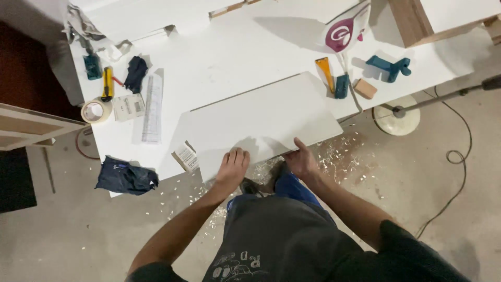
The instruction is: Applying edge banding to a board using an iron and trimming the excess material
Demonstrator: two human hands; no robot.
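A white rectangular board (261, 117) lies on the white worktable (224, 57), its near edge overhanging the table's front. My left hand (233, 166) rests flat on the board's near edge, fingers together. My right hand (301, 161) grips the same edge a little to the right, thumb on top and fingers underneath.
On the table's left lie a tape roll (95, 110), a yellow utility knife (107, 82), a clear ruler (152, 107), dark gloves (136, 73) and a dark cloth (125, 177). At the right sit a yellow tool (324, 70), teal clamps (389, 67) and a wooden block (365, 89). Shavings, a cable and a lamp base (398, 116) cover the floor.
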